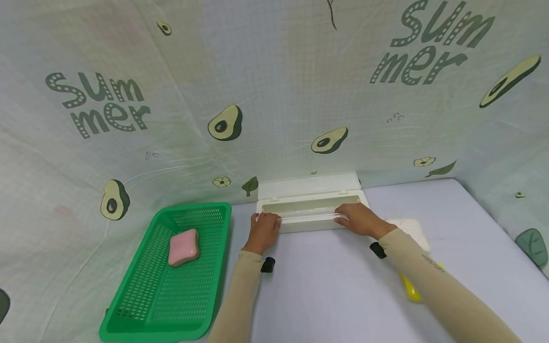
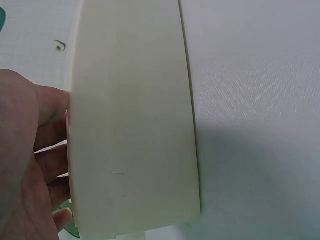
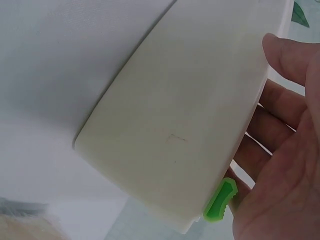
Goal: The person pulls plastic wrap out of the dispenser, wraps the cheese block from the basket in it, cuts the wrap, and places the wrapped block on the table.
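— From above, forward and down, the whole table (image 1: 334, 286) was taken in by the head view.

— And the wrists? The long white box (image 1: 310, 209) was pressed right up against, end-on from either side; that box was shared by all three.

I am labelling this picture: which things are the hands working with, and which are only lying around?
In use: white box, open, held by left hand and right hand.
Lying about: green basket, pink sponge inside it, yellow thing under the right sleeve.

We read "Summer" twice on the backdrop cloth (image 1: 274, 95): at upper left and upper right, split over two lines.
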{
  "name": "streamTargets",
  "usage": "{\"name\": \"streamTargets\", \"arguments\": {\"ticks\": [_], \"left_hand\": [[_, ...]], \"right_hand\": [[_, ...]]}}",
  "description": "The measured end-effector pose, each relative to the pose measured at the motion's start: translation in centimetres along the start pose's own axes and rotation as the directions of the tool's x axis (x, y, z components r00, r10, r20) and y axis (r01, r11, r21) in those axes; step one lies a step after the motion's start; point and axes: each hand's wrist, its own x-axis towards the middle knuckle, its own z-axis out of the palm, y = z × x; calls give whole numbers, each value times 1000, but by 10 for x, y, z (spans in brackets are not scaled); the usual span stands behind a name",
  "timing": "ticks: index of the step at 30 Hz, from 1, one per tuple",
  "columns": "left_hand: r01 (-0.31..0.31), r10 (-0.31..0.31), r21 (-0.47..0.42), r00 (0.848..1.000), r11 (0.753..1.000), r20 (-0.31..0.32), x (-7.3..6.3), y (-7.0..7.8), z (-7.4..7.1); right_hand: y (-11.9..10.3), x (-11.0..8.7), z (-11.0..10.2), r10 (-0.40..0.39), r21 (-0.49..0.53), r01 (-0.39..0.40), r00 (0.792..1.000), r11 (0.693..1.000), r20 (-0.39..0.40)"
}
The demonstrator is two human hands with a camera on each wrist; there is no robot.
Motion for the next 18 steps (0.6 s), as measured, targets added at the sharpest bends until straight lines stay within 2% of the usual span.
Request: {"name": "streamTargets", "arguments": {"ticks": [7,13,18], "left_hand": [[-27,28,35,999,999,-27,1,0,-1],[-12,12,3,1000,1000,-18,4,2,-2],[14,-14,-4,1000,1000,20,9,4,-4]], "right_hand": [[-1,0,0,33,14,-33,999,999,-7],[-1,5,0,61,-31,-59,996,998,68],[-1,12,1,67,-77,-59,991,995,112]]}}
